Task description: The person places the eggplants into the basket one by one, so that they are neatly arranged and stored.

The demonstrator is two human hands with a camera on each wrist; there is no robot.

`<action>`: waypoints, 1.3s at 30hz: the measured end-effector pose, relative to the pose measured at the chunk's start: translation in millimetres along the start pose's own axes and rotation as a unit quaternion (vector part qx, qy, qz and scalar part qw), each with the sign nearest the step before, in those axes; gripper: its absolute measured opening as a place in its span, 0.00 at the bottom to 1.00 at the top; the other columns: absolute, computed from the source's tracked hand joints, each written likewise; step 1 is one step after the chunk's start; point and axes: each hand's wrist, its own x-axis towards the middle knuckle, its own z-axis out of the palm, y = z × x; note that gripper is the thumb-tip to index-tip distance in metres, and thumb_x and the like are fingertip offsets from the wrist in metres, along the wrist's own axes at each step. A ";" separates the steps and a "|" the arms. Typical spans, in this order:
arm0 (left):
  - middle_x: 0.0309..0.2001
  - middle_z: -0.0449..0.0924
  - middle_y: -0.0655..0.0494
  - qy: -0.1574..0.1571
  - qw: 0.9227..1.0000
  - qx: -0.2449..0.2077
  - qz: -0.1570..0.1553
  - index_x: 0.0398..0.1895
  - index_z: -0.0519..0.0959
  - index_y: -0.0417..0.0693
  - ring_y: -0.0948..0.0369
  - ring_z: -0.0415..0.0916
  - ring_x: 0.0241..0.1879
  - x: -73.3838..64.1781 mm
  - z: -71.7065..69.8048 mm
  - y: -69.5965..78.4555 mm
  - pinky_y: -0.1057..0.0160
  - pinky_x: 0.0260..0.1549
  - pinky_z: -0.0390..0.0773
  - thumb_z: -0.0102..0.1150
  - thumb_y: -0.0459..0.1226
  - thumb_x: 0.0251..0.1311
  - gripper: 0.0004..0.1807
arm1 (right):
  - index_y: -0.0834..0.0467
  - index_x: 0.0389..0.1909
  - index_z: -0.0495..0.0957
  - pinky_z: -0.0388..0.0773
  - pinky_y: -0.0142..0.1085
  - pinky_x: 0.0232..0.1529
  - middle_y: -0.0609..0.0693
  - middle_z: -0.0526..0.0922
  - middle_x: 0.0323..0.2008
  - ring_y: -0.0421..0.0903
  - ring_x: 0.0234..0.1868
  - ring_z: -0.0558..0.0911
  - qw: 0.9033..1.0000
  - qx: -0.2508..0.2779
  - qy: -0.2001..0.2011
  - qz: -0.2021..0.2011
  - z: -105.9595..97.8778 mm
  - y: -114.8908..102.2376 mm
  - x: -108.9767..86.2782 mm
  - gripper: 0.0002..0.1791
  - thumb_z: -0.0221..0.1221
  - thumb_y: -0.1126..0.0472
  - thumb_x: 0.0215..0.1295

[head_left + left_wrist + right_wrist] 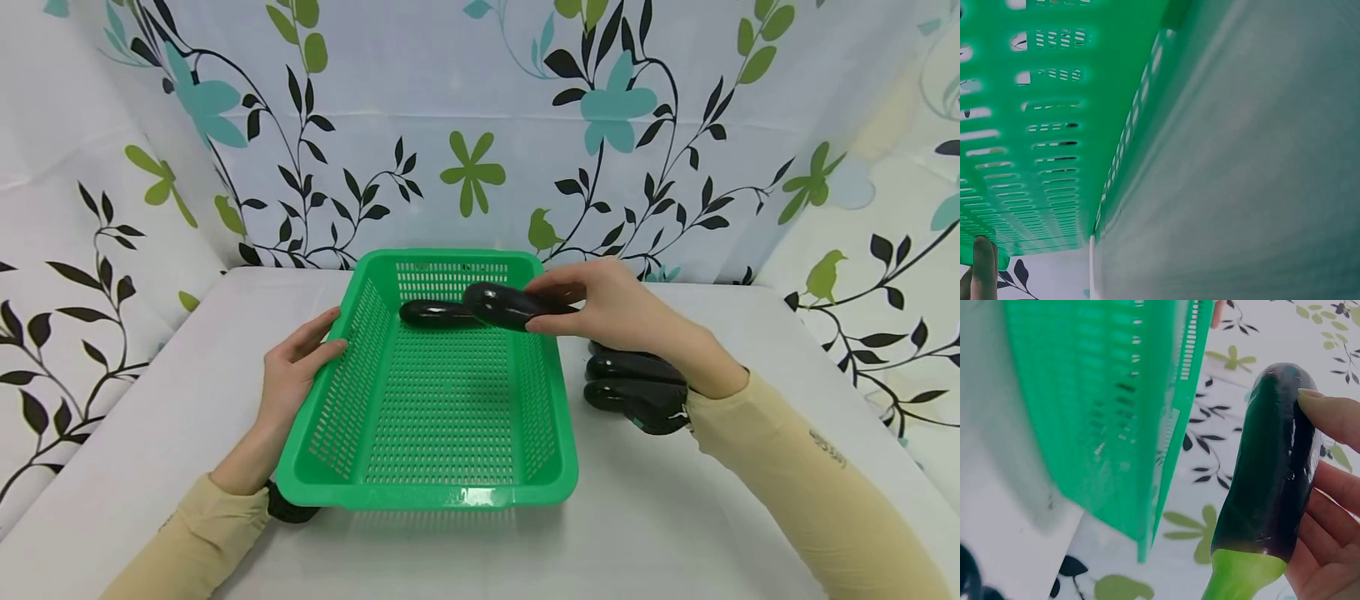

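The right hand (603, 304) pinches a glossy dark eggplant (498, 306) between thumb and fingers, above the far right part of a green plastic basket (431, 497). In the right wrist view this eggplant (1266, 469) shows its light green stem end, outside the palm. Another eggplant (435, 314) lies crosswise at the basket's far end, partly hidden by the held one. My left hand (296, 362) holds the basket's left rim, thumb at the rim and fingers along the outer side; a finger (985, 272) shows against the slotted wall in the left wrist view.
Several eggplants (637, 390) lie together on the white table (645, 517) right of the basket, partly under the right forearm. A dark rounded thing (291, 506) shows beside the left sleeve. A leaf-patterned cloth (480, 92) hangs behind the table.
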 end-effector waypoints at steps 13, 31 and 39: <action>0.61 0.79 0.67 0.009 1.000 0.012 -0.006 0.69 0.72 0.44 0.76 0.75 0.56 0.8 -4.2 2.4 0.78 0.45 0.78 0.64 0.37 0.66 0.28 | 0.57 0.51 0.85 0.82 0.39 0.47 0.48 0.89 0.42 0.40 0.41 0.86 0.997 0.053 -0.049 -0.019 15.4 -20.3 55.4 0.20 0.71 0.56 0.59; 0.65 0.77 0.60 0.020 0.999 0.032 -0.007 0.68 0.74 0.44 0.70 0.72 0.63 -0.2 -0.8 -2.4 0.79 0.49 0.75 0.63 0.37 0.67 0.27 | 0.56 0.51 0.85 0.80 0.34 0.46 0.47 0.88 0.44 0.39 0.43 0.86 0.994 0.072 -0.077 -0.004 56.8 -27.0 110.1 0.19 0.71 0.55 0.60; 0.65 0.77 0.60 0.016 0.999 0.031 -0.009 0.69 0.74 0.45 0.67 0.72 0.65 0.0 1.4 -1.7 0.79 0.47 0.77 0.63 0.38 0.67 0.27 | 0.59 0.52 0.84 0.81 0.35 0.46 0.50 0.88 0.45 0.43 0.44 0.86 0.993 0.089 -0.079 0.003 72.2 -14.6 115.7 0.19 0.70 0.57 0.62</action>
